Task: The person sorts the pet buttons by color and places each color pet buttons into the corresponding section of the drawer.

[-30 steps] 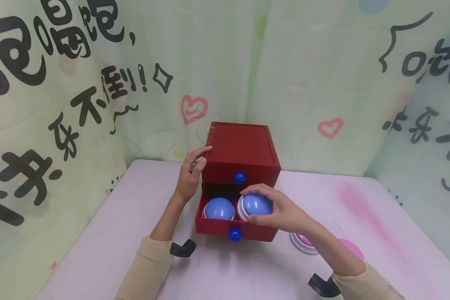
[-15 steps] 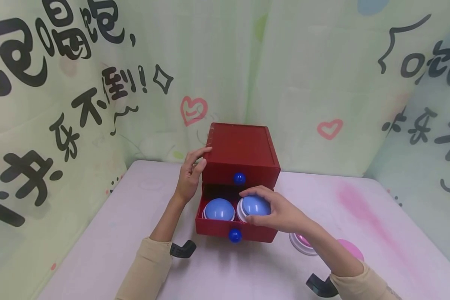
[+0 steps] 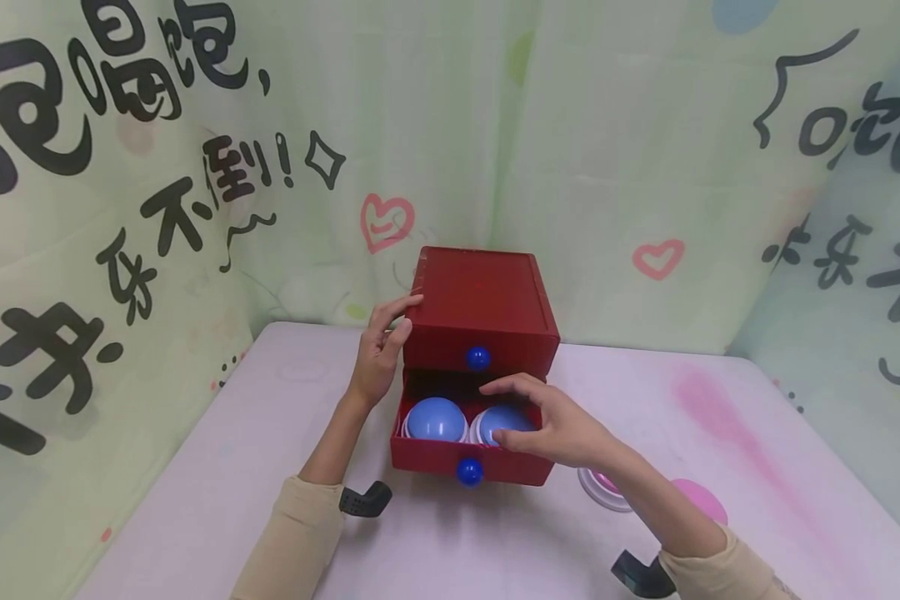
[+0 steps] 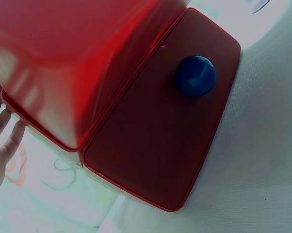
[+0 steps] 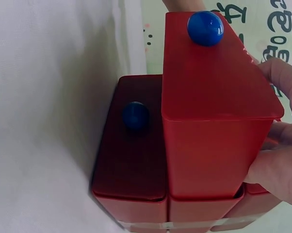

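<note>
A red drawer cabinet (image 3: 483, 292) stands on the table, its middle drawer (image 3: 435, 456) pulled out. Two round buttons with blue domes and white rims sit in that drawer: the left button (image 3: 435, 419) and the right button (image 3: 498, 422). My left hand (image 3: 377, 354) rests its fairly straight fingertips on the cabinet's left side. Spread over the right button, my right hand (image 3: 562, 421) has its index finger clear above the dome and its thumb across the front. In the right wrist view, the same hand (image 5: 284, 160) reaches over the drawer's side; the buttons are hidden there.
A pink button with a white rim (image 3: 603, 492) lies right of the drawer, partly behind my right forearm, near a pink round shape (image 3: 701, 500). Below the pulled-out drawer is a shut drawer with a blue knob (image 5: 136, 115). A printed curtain (image 3: 570, 167) hangs behind the table.
The right button has gone down from my right fingers and settled lower in the drawer. My right fingers have loosened from it. My left hand stays at the cabinet's side.
</note>
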`<state>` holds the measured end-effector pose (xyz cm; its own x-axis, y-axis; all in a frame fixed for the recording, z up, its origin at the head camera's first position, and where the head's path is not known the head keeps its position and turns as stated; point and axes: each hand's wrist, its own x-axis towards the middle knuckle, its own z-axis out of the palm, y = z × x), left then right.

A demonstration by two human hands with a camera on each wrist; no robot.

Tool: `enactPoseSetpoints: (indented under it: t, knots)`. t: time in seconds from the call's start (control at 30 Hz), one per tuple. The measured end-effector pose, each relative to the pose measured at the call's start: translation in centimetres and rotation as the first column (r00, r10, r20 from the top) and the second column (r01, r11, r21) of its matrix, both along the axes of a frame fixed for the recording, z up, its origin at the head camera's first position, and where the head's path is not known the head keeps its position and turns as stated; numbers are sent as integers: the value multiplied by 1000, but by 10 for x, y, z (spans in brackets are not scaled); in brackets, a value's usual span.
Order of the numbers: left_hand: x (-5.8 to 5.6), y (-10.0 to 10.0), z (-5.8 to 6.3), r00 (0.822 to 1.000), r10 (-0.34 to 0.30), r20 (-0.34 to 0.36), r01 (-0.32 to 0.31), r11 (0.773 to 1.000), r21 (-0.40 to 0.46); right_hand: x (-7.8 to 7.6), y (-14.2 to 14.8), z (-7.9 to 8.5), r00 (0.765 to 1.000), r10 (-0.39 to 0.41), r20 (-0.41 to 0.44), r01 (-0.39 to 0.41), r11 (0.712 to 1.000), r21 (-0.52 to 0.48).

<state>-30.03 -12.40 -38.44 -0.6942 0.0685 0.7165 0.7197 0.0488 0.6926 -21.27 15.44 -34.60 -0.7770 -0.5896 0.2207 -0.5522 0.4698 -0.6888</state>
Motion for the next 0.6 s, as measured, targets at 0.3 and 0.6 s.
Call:
enactPoseSetpoints:
  t: [0.3, 0.6]
  knots:
    - [0, 0, -1, 1000, -5, 2, 5, 1000, -2, 5, -2, -5, 999, -24, -48, 20, 998, -64]
    - [-1, 0, -1, 1000, -4, 0, 4, 1000, -3, 22, -8, -9, 991, -48, -123, 25, 984, -179]
